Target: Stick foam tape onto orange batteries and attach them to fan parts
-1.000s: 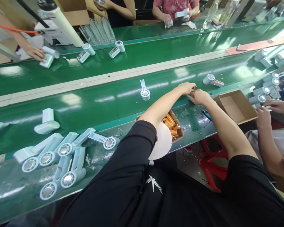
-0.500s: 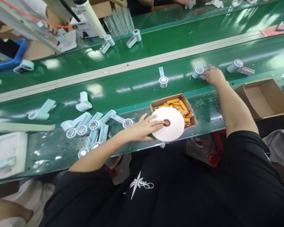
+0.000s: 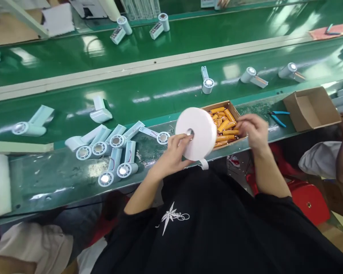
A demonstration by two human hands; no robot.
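- Gripping round white roll (image 3: 199, 122) with left hand (image 3: 175, 154) at worktop's (image 3: 65, 179) near edge, partly hiding brown cardboard box (image 3: 220, 105).
- Holding right hand (image 3: 255, 131) at box's right edge; cannot tell grip.
- Farther right: blue-handled pliers (image 3: 278, 120).

- Plain white roll (image 3: 196, 148)
- Orange cylinders (image 3: 223, 125)
- Pale blue fan housings (image 3: 128, 154)
- Brown cardboard box (image 3: 300, 114)
- Bright blue handles (image 3: 281, 112) on the pliers (image 3: 278, 120)
- Green counter (image 3: 65, 186)
- Black shirt (image 3: 217, 224) with white star-shaped embroidery (image 3: 169, 216)
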